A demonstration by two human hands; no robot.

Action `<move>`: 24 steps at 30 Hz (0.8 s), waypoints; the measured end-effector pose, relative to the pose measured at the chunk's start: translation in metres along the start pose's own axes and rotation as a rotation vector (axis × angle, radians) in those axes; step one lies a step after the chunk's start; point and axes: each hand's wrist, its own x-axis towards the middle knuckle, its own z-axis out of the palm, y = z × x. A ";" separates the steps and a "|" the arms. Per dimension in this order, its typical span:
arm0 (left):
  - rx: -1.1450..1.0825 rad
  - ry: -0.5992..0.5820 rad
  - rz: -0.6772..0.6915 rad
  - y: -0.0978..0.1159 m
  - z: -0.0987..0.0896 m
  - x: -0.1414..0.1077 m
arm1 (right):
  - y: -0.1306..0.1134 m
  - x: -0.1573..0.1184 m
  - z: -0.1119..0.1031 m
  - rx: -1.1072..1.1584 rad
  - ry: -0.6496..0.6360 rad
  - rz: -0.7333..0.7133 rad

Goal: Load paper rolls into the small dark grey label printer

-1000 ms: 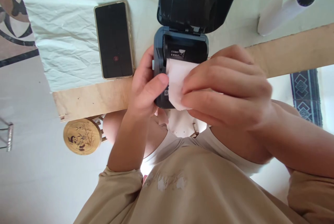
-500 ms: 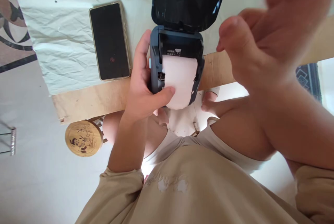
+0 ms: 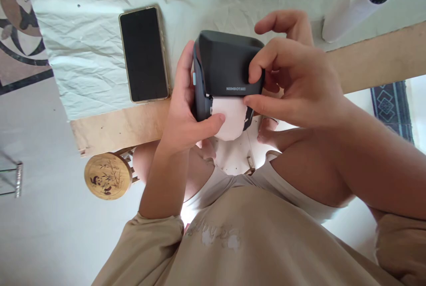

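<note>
A dark label printer [image 3: 233, 61] marked NIIMBOT is held over the table's front edge. Its black lid is down over the body, though I cannot tell whether it is latched. White label paper [image 3: 229, 119] comes out from under the lid's front edge. My left hand [image 3: 186, 108] grips the printer's left side, its thumb lying on the paper. My right hand [image 3: 289, 68] is closed on the lid's right side, thumb at the lid's front edge and index finger on top; the other fingers are curled, some behind the printer.
Left of the printer a phone [image 3: 144, 55] with a dark screen lies on the pale cloth [image 3: 89, 46]. A white roll [image 3: 353, 13] with a black core stands at the right back. A round wooden stool [image 3: 108, 176] is below the table edge [image 3: 123, 126].
The printer's raised lid has come down over the paper. My right hand has moved in from the upper right onto the lid. My left hand keeps its hold, and the white roll is now visible.
</note>
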 end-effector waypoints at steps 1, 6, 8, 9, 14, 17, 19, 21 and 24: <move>-0.017 -0.019 -0.019 0.002 0.000 0.000 | 0.000 -0.001 0.000 0.015 -0.018 -0.010; -0.179 -0.060 -0.006 0.008 0.001 0.004 | 0.003 0.000 0.003 0.200 -0.043 0.053; -0.221 -0.075 0.039 0.009 0.003 0.005 | 0.006 0.001 0.004 0.330 -0.124 0.166; -0.222 -0.056 0.038 0.010 0.004 0.005 | 0.008 0.001 0.004 0.375 -0.172 0.212; -0.138 0.120 -0.185 0.029 0.014 -0.001 | 0.014 0.002 0.007 0.389 -0.209 0.215; -0.153 0.139 -0.236 0.041 0.020 -0.002 | 0.013 0.002 0.008 0.332 -0.186 0.192; -0.178 0.152 -0.213 0.042 0.021 -0.001 | 0.013 0.001 0.009 0.295 -0.181 0.184; -0.186 0.162 -0.189 0.038 0.019 0.000 | 0.014 0.001 0.010 0.278 -0.180 0.184; -0.180 0.153 -0.148 0.028 0.016 0.001 | 0.016 0.002 0.013 0.272 -0.146 0.176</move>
